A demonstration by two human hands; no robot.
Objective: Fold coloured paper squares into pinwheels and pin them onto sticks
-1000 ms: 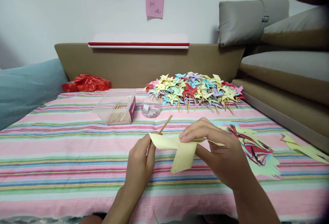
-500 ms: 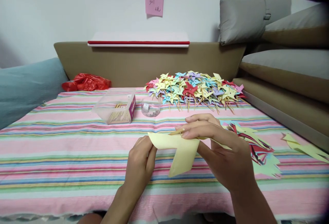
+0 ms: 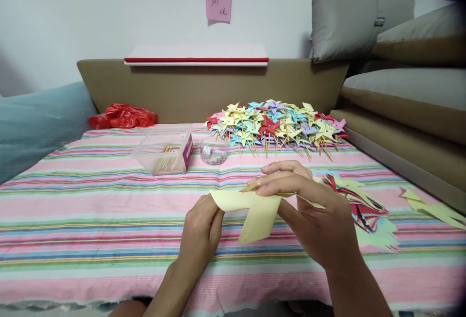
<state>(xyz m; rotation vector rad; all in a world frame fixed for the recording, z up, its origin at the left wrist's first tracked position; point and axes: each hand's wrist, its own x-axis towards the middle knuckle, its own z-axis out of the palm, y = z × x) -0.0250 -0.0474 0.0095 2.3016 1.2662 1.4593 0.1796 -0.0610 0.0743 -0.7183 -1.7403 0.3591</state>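
A pale yellow paper pinwheel (image 3: 259, 215), partly folded, is held between both hands above the striped cloth. My left hand (image 3: 201, 227) is closed on its left end, the fingers curled behind the paper. My right hand (image 3: 316, 210) grips the right side, thumb underneath and a fingertip pressed on the folded-in point at the centre. One flap hangs down toward me. Whatever lies under that fingertip is too small and hidden to make out. Cut paper sheets (image 3: 367, 205) in several colours lie just right of my right hand.
A clear plastic box (image 3: 145, 154) of wooden sticks and a small round container (image 3: 213, 154) with tiny metal pieces stand beyond my hands. Finished pinwheels (image 3: 271, 125) are heaped at the back. Loose yellow paper (image 3: 429, 208) lies far right, beside stacked cushions (image 3: 407, 127). A red plastic bag (image 3: 125, 115) lies back left.
The hanging flap has lifted very slightly. Both hands keep nearly the same place and grip on the paper.
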